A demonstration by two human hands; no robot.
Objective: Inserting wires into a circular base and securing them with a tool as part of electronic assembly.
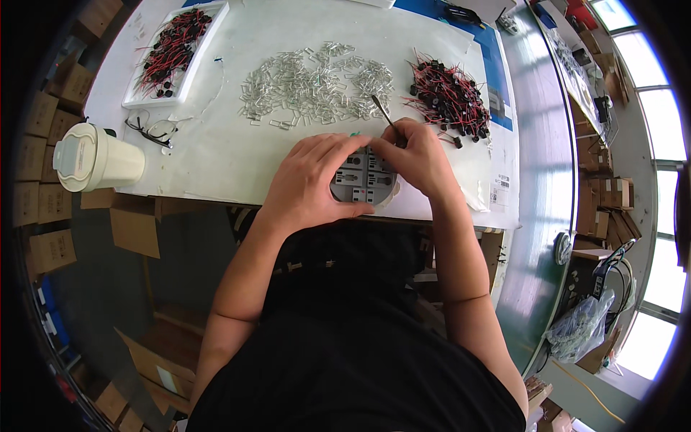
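Near the front edge of the table, a round grey fixture [367, 180] holds small rectangular pieces with dark parts in its slots. My left hand [308, 175] curves around its left side, thumb along the near rim and fingers over the far rim. At the far right of the fixture, my right hand [416, 153] pinches a thin metal tool [381, 108], whose slim end points up and to the left; its exact kind is unclear. Beyond my hands lies a wide scatter of small clear tubular pieces [309, 85]. My fingers hide part of the fixture.
Black round components with red wires [453, 101] are heaped at the right. More fill a white foam tray [212, 36] at the back left. Eyeglasses [149, 132] and a cream lidded cup [108, 160] sit at the left edge. Cardboard boxes [135, 229] stand below on the left.
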